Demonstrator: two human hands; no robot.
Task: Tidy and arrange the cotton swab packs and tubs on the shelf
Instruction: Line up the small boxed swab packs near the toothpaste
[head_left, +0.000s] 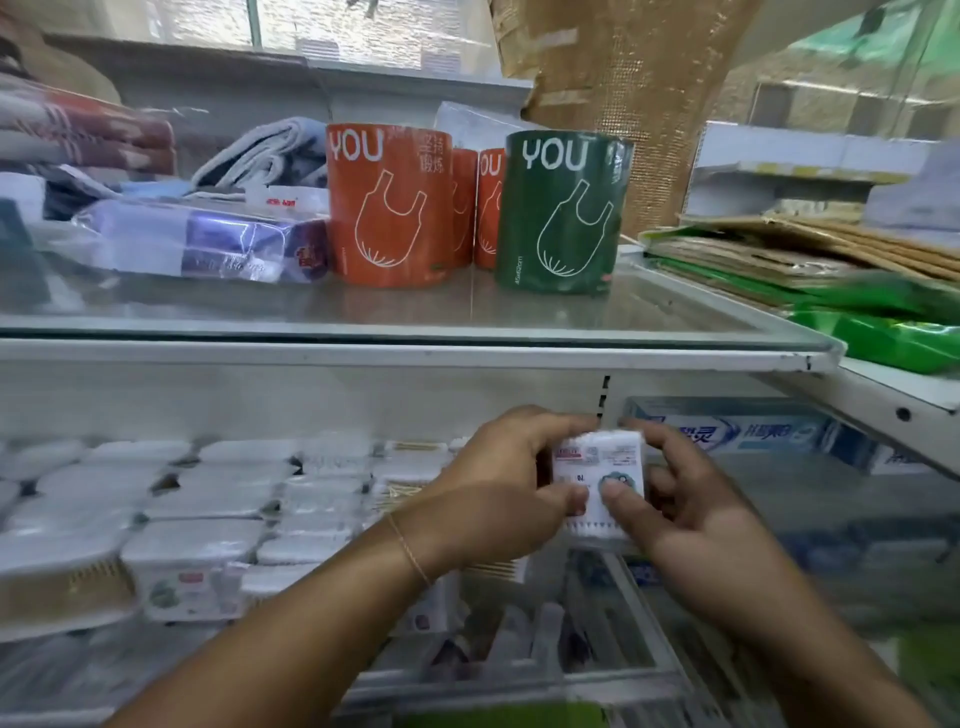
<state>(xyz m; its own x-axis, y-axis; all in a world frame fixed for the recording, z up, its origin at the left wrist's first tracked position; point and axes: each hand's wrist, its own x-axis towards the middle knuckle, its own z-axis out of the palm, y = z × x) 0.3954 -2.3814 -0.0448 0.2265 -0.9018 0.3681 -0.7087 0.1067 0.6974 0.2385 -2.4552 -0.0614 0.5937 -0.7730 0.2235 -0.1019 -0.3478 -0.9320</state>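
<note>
One pack (597, 470) of cotton swabs sits at centre right of the frame, held upright between two hands just above the lower shelf (810, 493), label toward the camera. The left hand (498, 483) grips its left edge and the right hand (680, 504) its right edge. The fingers (550, 423) of both curl narrowly round the pack, with both thumbs pressed on its front face. One thin bracelet (410, 551) circles the left wrist.

At lower left of the frame, white tubs (192, 561) of swabs lie packed in close rows on the same shelf. They are too blurred to count exactly, but there are more than ten. Just right of the pack, at the back, lies one long blue toothpaste box (737, 431).

On the upper shelf (415, 335), at centre frame, stand three orange rolls (387, 208), one in front and two partly hidden behind it, and one green roll (561, 213) just to their right. One purple wrapped pack (208, 244) lies at left, with folded towels (83, 130) behind it at upper left. Green packets (878, 338) are stacked at the right edge.
</note>
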